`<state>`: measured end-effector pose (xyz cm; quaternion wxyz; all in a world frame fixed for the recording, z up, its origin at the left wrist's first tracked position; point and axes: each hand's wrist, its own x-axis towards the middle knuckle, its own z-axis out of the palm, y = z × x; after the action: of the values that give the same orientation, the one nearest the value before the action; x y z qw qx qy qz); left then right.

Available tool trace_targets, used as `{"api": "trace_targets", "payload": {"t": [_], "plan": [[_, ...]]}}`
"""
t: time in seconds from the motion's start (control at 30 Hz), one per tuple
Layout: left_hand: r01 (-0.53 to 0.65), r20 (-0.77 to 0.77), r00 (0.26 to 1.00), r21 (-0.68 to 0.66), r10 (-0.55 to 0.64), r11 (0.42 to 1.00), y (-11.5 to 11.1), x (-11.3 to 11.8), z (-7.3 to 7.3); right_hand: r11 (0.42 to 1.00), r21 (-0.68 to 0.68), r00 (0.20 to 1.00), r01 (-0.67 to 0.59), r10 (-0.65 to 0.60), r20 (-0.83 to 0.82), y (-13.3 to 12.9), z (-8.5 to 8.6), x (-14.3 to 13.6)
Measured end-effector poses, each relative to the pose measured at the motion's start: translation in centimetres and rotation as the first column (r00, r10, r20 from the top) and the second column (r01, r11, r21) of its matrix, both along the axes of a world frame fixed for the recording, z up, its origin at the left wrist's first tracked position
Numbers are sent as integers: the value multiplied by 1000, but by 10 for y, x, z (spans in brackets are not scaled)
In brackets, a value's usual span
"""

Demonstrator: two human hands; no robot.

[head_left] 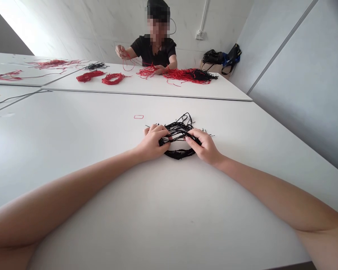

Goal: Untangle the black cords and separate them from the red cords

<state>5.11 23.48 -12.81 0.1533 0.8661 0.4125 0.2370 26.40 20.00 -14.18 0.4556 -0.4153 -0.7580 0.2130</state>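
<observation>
A bundle of black braided cords (179, 154) lies in a loose ring on the white table in front of me. My left hand (153, 142) grips the ring's left side, fingers curled over the strands. On the opposite side my right hand (204, 145) pinches the cords between thumb and fingers. Several strands stretch across between both hands, and a thin loop sticks up at the far side. Short cord ends poke out beyond the fingers on either side. Some fingertips are hidden under the strands.
Across the table a person in a dark top (157, 50) handles red cords (148, 71). Near them lie red bundles (112, 78), a red and black heap (191, 76) and a small black bundle (95, 66). A red rectangle (139, 117) is marked on the white table (169, 210).
</observation>
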Motion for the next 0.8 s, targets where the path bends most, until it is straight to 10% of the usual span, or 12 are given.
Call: {"api": "trace_targets", "payload": {"t": [0.8], "plan": [[126,22,992,16,-127,992,1,-2,-3,996,91,999,15,-18,30,-1,0,-1]]}}
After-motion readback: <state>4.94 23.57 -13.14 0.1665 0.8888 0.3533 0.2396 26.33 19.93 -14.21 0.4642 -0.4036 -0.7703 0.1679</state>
